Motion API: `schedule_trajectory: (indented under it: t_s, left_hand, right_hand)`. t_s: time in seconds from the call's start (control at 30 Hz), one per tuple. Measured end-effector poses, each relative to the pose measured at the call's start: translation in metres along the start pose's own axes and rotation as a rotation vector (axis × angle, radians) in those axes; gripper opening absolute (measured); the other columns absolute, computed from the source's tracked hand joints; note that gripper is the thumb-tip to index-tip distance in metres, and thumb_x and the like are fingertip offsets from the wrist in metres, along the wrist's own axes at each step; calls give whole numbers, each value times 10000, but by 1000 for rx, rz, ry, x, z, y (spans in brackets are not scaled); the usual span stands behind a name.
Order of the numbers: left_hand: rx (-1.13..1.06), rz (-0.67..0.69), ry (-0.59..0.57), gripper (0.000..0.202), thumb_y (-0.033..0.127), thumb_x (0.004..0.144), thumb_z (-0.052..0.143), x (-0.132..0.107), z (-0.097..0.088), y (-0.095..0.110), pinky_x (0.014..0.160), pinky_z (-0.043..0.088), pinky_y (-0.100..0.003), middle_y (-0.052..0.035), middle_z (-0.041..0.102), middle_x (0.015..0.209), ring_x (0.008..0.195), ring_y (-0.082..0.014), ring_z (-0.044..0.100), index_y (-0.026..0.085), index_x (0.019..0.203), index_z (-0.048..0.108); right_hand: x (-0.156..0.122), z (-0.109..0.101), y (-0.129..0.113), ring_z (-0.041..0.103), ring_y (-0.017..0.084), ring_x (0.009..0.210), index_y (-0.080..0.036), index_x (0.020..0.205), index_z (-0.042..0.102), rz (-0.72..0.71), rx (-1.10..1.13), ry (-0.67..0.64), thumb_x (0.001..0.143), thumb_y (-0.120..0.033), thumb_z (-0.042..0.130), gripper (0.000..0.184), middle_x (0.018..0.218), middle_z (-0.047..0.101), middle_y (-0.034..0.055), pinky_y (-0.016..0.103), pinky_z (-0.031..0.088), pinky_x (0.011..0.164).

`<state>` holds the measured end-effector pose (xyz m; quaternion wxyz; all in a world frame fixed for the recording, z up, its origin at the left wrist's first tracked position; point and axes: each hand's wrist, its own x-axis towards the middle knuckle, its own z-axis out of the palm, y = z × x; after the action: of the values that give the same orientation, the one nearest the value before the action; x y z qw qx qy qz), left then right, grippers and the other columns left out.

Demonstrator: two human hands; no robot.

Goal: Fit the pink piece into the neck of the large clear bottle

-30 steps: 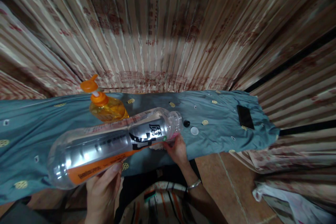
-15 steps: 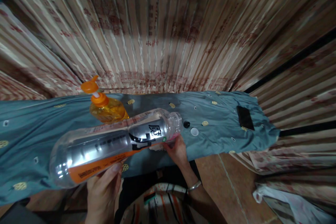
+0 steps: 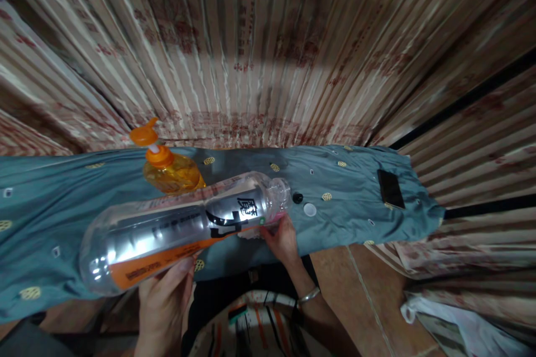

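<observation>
A large clear plastic bottle [image 3: 167,228] with a silver and orange label lies tilted across the view, its uncapped mouth at the right. My left hand [image 3: 167,290] is closed around the bottle's lower side, near its base. Close under the bottle's neck, my right hand [image 3: 283,241] has its fingers closed at a pink thing [image 3: 274,222], mostly hidden behind the bottle. Something whitish with a ragged edge [image 3: 250,235] shows just below the bottle. To the right of the mouth lie a black cap [image 3: 297,198] and a round white disc [image 3: 310,210].
An orange pump bottle [image 3: 173,173] of yellow liquid stands behind the large bottle. A dark flat phone-like object [image 3: 391,188] lies at the right of the table, on a blue-green cloth [image 3: 352,178]. Pleated curtains [image 3: 259,67] hang behind and at the sides.
</observation>
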<state>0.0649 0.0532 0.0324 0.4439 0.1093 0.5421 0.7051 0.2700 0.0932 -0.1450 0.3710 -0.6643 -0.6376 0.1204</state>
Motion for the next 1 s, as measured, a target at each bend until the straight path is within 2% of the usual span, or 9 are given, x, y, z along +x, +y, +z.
schedule_trajectory:
  t_s: [0.13, 0.27, 0.47, 0.57, 0.63, 0.77, 0.93, 1.0]
  left_hand:
    - [-11, 15, -1, 417, 206, 360, 913, 2, -3, -2, 738, 636, -370, -8, 745, 694, 904, -314, 744, 247, 743, 753]
    - [-17, 26, -10, 408, 238, 374, 935, 3, -4, -3, 671, 629, -322, -7, 764, 741, 847, -283, 744, 250, 739, 753]
    - [14, 24, -28, 397, 266, 366, 941, 6, -6, -4, 605, 620, -323, -11, 762, 731, 754, -272, 735, 240, 704, 735]
    - [27, 34, -9, 428, 285, 332, 946, 9, -9, -6, 631, 625, -348, -9, 757, 728, 761, -282, 730, 242, 695, 724]
    - [34, 57, -26, 412, 312, 349, 950, 10, -11, -7, 650, 624, -358, -1, 738, 694, 742, -274, 721, 246, 677, 710]
    - [48, 98, -71, 347, 327, 406, 948, 10, -12, -8, 581, 599, -302, 33, 644, 541, 552, -192, 643, 245, 590, 666]
    - [4, 63, -54, 423, 306, 359, 953, 8, -7, -5, 623, 625, -346, -7, 763, 767, 678, -241, 710, 236, 708, 724]
    - [9, 59, -39, 438, 316, 331, 955, 9, -6, -4, 618, 629, -355, -14, 765, 763, 690, -257, 719, 238, 695, 723]
  right_hand:
    - [0, -1, 0, 694, 299, 933, -195, 1066, 540, 9, 7, -22, 874, -532, 653, 404, 974, 688, 112, 429, 578, 813]
    - [0, 0, 2, 695, 302, 940, -193, 1069, 538, 12, 0, -26, 868, -533, 663, 415, 977, 686, 116, 433, 577, 829]
    - [-1, 0, 3, 693, 299, 934, -197, 1061, 538, 10, -1, -17, 872, -573, 649, 435, 970, 688, 114, 435, 580, 816]
    - [-1, 0, 2, 692, 307, 935, -185, 1070, 544, 20, -2, -27, 865, -592, 641, 466, 979, 689, 126, 446, 581, 816]
    - [-1, 0, 2, 691, 310, 939, -185, 1074, 546, 25, 2, -32, 864, -598, 637, 471, 978, 689, 124, 451, 580, 825]
    - [1, 0, 0, 690, 306, 941, -193, 1084, 549, 15, 30, -24, 873, -594, 631, 460, 992, 691, 121, 449, 580, 825]
    - [1, 0, -1, 689, 300, 942, -196, 1076, 548, 17, 49, -16, 883, -616, 619, 467, 981, 692, 111, 445, 578, 828]
    - [1, 1, -1, 688, 303, 945, -201, 1079, 546, 16, 53, -10, 887, -647, 600, 488, 980, 693, 107, 460, 580, 830]
